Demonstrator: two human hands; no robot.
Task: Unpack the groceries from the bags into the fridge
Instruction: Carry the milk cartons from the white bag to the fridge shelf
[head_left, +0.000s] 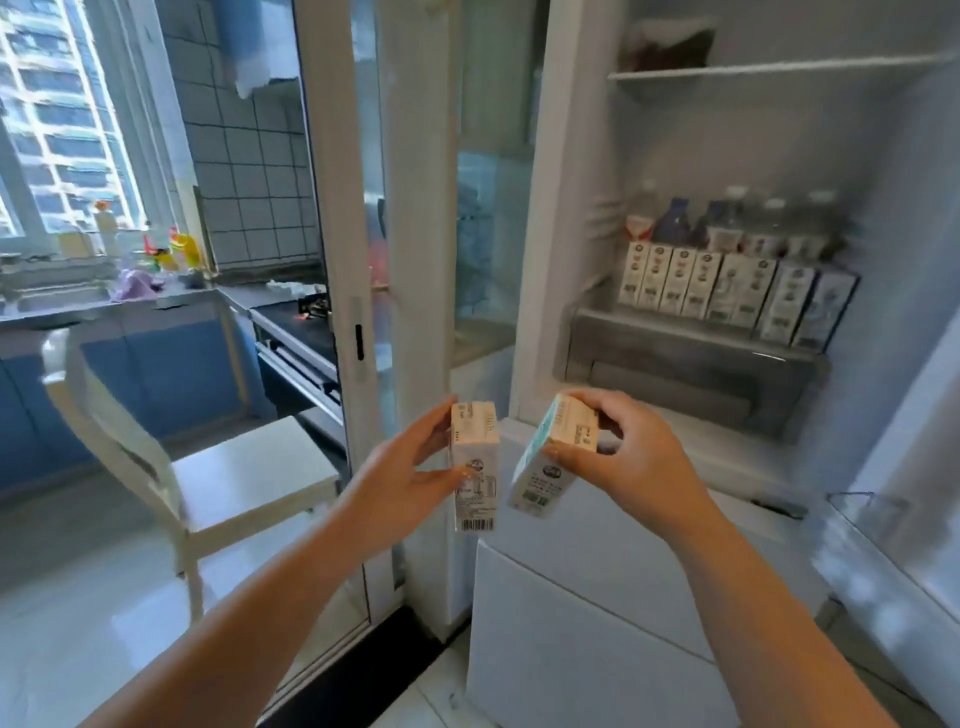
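Two bare forearms reach up from the bottom of the view toward the open fridge (727, 156), each hand carrying one small carton. The left hand (410, 478) comes in from the lower left, palm turned toward the right, its fingers on the far side and its thumb on the near face of an upright carton (474, 465) with a barcode at its lower end. The right hand (623, 457) comes in from the lower right, wrist bent inward, fingers curled over the top edge and thumb under the side of a second carton (550, 457), which tilts with its top leaning right. These cartons sit close together between the hands, apart by a narrow gap. Above and beyond the right hand, a row of like cartons (727, 291) stands on a fridge shelf with bottles (727, 223) behind. Left of the left hand stands a white chair (249, 467).
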